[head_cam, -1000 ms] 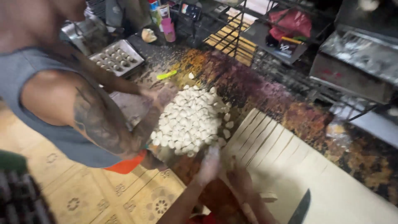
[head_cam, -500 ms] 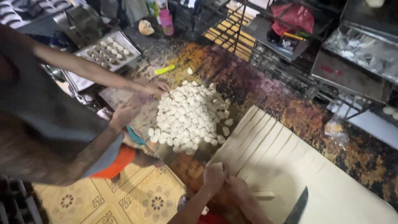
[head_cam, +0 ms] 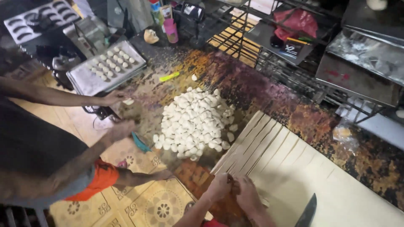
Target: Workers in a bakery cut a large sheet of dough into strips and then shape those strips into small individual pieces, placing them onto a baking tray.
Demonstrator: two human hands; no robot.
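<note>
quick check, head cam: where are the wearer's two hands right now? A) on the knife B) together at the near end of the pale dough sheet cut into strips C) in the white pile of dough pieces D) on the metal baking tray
B: the left hand and right hand meet at the near edge of the pale flat dough sheet cut into long strips; the dark-bladed knife lies untouched nearby, and the heap of small white dough pieces is farther away.

Far edge of the counter, top centre: 1 pink cup-shaped container (head_cam: 171, 30) stood upright, with a taller bottle (head_cam: 156, 10) bearing a red, green and white label just left of it. On the wire rack to the right, a dark flat packet (head_cam: 291, 50) with pale print lay beneath a crumpled red bag (head_cam: 299, 22). No signs or screens seen.
</note>
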